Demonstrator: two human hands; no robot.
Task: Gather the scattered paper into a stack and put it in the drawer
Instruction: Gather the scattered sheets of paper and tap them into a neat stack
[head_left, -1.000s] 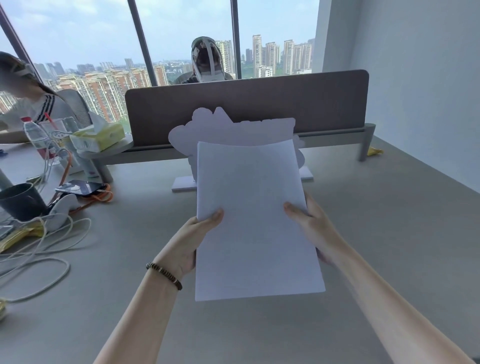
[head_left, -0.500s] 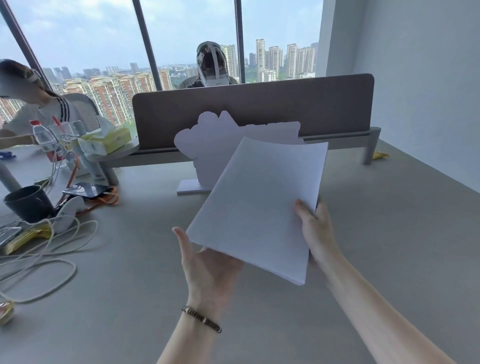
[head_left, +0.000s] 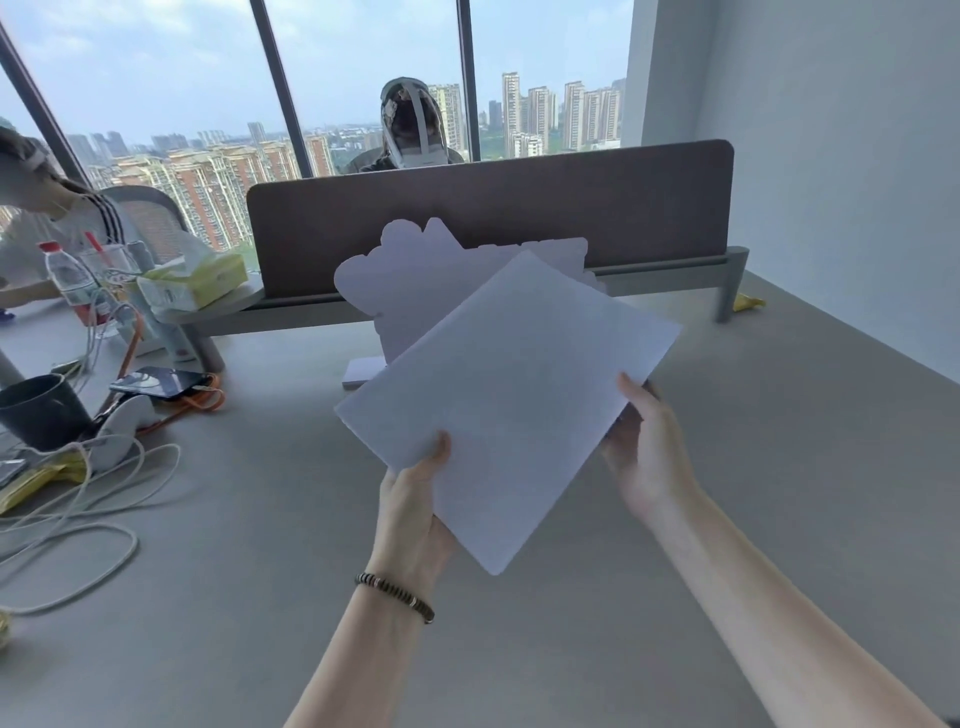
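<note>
Paper stack (head_left: 511, 395) gathered, frame centre above desk (head_left: 779, 467); left hand (head_left: 415, 514), right hand (head_left: 649, 457) grip pinched on edges. Next: find drawer, unseen.

Desk: grey tabletop (head_left: 779, 519)
Divider: brown fabric screen (head_left: 519, 208)
Left side: dark mug (head_left: 36, 410), white cables (head_left: 78, 519), black phone (head_left: 156, 382), yellow-green tissue box (head_left: 197, 283), clear plastic bottle (head_left: 70, 280)
Centre: white cut-out board (head_left: 415, 291), upright

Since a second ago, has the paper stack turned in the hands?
Yes. The paper stack has rotated clockwise: its top edge, which ran level with the brown desk divider, now slants, top corner toward the wall side. Left hand and right hand grip it.
</note>
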